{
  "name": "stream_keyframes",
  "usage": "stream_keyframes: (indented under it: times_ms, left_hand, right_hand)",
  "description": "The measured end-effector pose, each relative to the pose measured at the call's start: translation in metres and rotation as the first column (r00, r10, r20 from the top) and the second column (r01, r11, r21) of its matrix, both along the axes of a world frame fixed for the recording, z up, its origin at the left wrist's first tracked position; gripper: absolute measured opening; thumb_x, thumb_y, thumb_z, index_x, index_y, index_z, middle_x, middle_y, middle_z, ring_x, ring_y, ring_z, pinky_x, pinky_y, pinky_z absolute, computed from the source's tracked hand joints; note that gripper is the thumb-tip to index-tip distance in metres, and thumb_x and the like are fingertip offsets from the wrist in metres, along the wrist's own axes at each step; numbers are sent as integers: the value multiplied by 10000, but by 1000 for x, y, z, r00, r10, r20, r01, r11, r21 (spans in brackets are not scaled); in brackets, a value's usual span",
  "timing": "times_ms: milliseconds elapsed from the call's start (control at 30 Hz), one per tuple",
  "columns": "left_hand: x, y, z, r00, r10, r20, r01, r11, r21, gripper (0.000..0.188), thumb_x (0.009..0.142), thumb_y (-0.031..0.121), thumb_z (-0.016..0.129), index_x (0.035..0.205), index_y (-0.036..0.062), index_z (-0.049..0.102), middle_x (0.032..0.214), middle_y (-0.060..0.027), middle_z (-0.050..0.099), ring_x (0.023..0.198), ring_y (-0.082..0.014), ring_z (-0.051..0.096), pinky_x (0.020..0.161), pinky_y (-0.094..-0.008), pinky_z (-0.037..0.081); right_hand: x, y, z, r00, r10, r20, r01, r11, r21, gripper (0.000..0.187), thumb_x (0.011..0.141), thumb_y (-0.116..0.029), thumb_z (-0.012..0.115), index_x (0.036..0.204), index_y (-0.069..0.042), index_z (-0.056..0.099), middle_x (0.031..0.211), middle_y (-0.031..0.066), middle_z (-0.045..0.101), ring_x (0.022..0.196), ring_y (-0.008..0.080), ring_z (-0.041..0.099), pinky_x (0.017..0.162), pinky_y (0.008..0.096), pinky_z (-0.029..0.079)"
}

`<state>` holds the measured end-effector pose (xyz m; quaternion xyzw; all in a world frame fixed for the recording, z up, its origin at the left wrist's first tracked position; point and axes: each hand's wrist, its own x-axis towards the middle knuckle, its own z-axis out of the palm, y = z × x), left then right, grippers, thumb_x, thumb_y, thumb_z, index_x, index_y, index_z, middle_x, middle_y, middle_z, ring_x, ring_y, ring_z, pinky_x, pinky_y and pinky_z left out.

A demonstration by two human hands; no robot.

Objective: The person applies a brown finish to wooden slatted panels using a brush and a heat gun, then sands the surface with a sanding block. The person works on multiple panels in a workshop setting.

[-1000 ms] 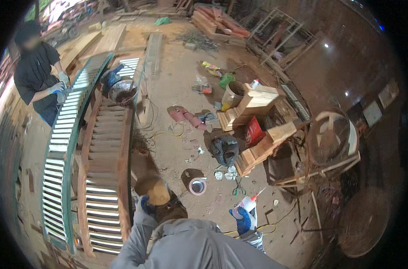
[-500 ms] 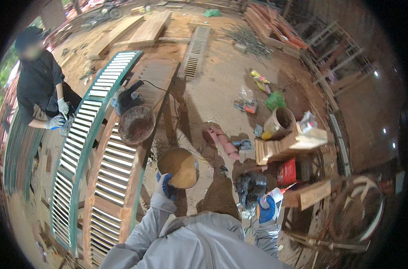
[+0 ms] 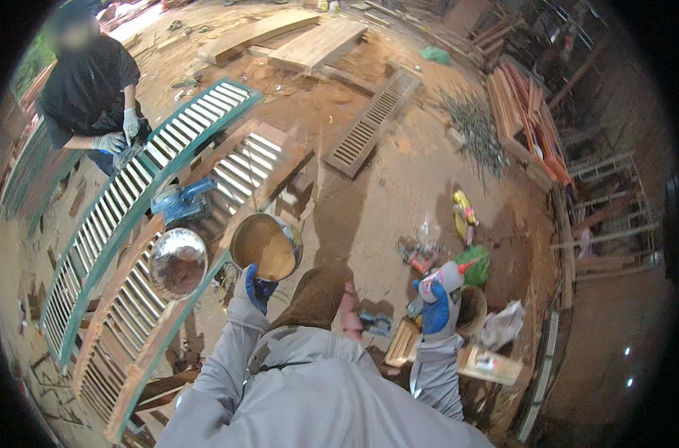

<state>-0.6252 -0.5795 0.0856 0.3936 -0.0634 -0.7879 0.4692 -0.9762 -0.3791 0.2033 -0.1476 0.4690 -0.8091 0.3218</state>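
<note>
My left hand (image 3: 259,287) is closed on the near rim of a round bowl (image 3: 295,243) with tan, powdery-looking material in it. My right hand (image 3: 435,313), in a blue-and-grey work glove like the left, grips a whitish squeeze bottle (image 3: 449,277) whose thin red nozzle points right. Left of the held bowl lies a brown louvered wooden shutter (image 3: 138,321). On it rest a shiny metal bowl (image 3: 177,237) with dark reddish-brown contents and a blue power tool (image 3: 181,201).
Across a green-edged louvered shutter (image 3: 160,157), a co-worker (image 3: 89,93) in gloves holds a grey tool on it. Another louvered panel (image 3: 373,123) lies on the ground ahead, with thick planks (image 3: 321,46) beyond. A bucket (image 3: 472,310) and wooden blocks (image 3: 489,366) stand by my right arm.
My view has shifted as I moved closer to the brown shutter. The held bowl is now beside it. My right hand has raised the bottle forward. The co-worker's hands stay at the green-edged shutter.
</note>
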Motion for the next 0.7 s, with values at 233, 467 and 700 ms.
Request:
stream_keyframes:
  times_ms: [233,467,700]
  left_hand:
    - [-127,-190,-89,965,263,18,-262,964,-39,304,925,234,656,1184,80,619,1015,-118,708,831,-243,704,721,-390,610]
    - [-136,-313,-142,672,340,658,-218,940,-263,406,912,199,679,1277,80,550,1043,-97,657,910,-239,669,809,-319,559]
    - [-118,-308,-126,503,357,787,-518,853,-55,545,886,419,726,1276,70,576,1064,-96,649,959,-235,629,843,-370,505]
  right_hand:
    - [-89,-100,-22,996,59,-61,-43,972,230,453,864,13,660,1273,-114,510,987,35,578,868,186,602,788,411,562]
    - [-269,-235,-73,982,174,68,-187,926,328,409,886,-67,667,1259,-140,516,998,27,564,903,203,608,810,452,570]
    - [-329,-466,-17,971,225,-82,-196,943,269,523,866,-14,697,1345,-96,504,1023,42,589,912,182,619,816,372,572]
